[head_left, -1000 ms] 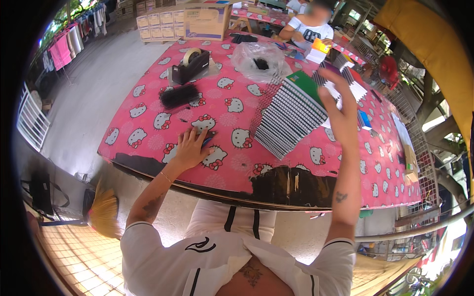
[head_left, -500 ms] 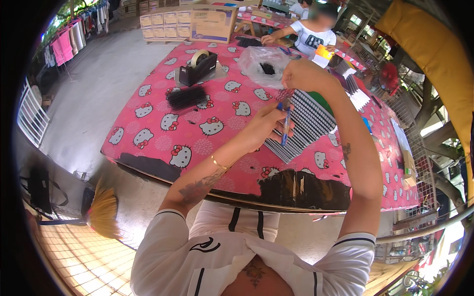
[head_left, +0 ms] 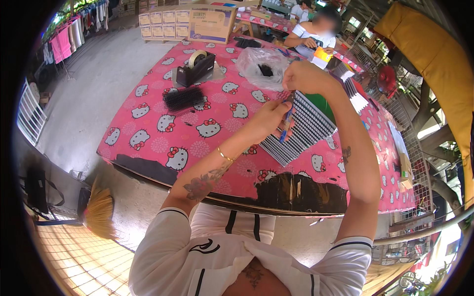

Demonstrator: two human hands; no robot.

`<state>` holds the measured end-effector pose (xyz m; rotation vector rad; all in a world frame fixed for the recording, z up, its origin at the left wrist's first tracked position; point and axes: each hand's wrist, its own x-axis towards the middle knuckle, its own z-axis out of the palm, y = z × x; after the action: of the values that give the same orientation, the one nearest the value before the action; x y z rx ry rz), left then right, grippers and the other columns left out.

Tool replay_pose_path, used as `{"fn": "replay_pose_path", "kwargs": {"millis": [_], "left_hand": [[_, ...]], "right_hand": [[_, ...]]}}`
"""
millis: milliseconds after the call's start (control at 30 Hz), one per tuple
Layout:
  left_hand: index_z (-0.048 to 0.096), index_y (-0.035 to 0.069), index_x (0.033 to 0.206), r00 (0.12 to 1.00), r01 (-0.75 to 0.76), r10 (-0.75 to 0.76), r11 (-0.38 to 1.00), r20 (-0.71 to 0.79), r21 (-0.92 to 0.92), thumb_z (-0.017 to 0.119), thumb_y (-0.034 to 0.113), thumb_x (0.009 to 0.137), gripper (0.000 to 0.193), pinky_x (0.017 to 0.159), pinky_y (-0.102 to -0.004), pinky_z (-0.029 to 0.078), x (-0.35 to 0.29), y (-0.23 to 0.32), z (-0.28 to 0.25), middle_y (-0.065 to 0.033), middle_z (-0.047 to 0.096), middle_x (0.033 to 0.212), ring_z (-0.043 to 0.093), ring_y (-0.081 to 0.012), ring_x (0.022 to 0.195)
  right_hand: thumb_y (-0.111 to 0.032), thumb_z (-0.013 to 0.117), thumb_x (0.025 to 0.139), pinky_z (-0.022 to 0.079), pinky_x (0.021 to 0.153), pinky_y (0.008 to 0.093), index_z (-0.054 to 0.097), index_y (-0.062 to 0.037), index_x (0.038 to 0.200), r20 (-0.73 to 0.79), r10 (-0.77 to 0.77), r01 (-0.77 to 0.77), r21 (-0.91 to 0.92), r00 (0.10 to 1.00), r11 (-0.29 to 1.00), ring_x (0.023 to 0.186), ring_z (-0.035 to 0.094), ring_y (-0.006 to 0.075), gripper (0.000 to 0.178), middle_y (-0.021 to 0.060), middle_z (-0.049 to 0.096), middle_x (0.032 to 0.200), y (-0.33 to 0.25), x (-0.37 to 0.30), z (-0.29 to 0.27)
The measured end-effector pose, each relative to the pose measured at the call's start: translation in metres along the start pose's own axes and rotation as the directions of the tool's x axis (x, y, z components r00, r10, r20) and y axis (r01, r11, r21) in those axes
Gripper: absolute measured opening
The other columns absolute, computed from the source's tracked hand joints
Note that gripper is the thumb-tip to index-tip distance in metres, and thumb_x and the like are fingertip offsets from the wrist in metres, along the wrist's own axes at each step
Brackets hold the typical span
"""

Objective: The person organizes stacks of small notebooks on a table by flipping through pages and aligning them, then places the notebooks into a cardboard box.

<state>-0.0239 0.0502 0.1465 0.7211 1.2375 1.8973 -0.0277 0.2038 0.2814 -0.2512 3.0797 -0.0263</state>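
Note:
My left hand [head_left: 275,120] is closed around a slim blue-and-clear tool, perhaps a pen or cutter [head_left: 285,129], held upright over the table. Just above it, my right hand [head_left: 306,78] is bent down at the wrist with its fingers pinched together. A dark, thin bit shows between the two hands, too small to name. Below both hands lies a sheet with rows of small white and dark marks [head_left: 301,135], with a green piece [head_left: 321,104] beside it. A clear plastic bag [head_left: 249,69] holding black material rests beyond my hands.
On the pink patterned table [head_left: 163,126] are a black tape dispenser [head_left: 196,71] and a black bristly bundle [head_left: 183,99]. Cardboard boxes [head_left: 210,24] stand at the far edge. A co-worker [head_left: 316,37] handles something opposite. At the lower left is a straw broom [head_left: 98,212].
My left hand has turned slightly and risen nearer my right, the blue tool tilting with it. The co-worker's arm has drawn back from the table toward their body.

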Motion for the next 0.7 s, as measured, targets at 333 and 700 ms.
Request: {"fn": "replay_pose_path", "kwargs": {"millis": [333,700], "left_hand": [[0.053,-0.002,0.121,0.999,-0.042,0.041,0.998,0.031,0.035,0.046,0.039,0.104,0.045,0.056,-0.0319,0.058,-0.015,-0.026,0.004,-0.0136,0.068,0.092,0.071,-0.0215,0.074],[0.053,-0.002,0.116,0.993,-0.122,0.121,0.989,0.016,0.085,0.042,0.032,0.104,0.038,0.05,-0.0309,0.055,-0.003,-0.022,0.002,-0.0107,0.064,0.081,0.068,-0.0203,0.065]], "right_hand": [[-0.022,0.071,0.077,0.053,0.072,0.0385,0.075,-0.0043,0.087,-0.15,0.02,-0.017,0.021,0.988,1.0,0.081,0.071,0.0253,0.02,0.0106,0.074,0.084,0.001,-0.002,0.008],[-0.019,0.071,0.076,0.054,0.071,0.0405,0.077,-0.0058,0.088,-0.008,0.027,-0.028,-0.23,1.0,0.973,0.076,0.071,0.0286,0.019,0.0126,0.073,0.078,-0.02,-0.005,0.005]]}}
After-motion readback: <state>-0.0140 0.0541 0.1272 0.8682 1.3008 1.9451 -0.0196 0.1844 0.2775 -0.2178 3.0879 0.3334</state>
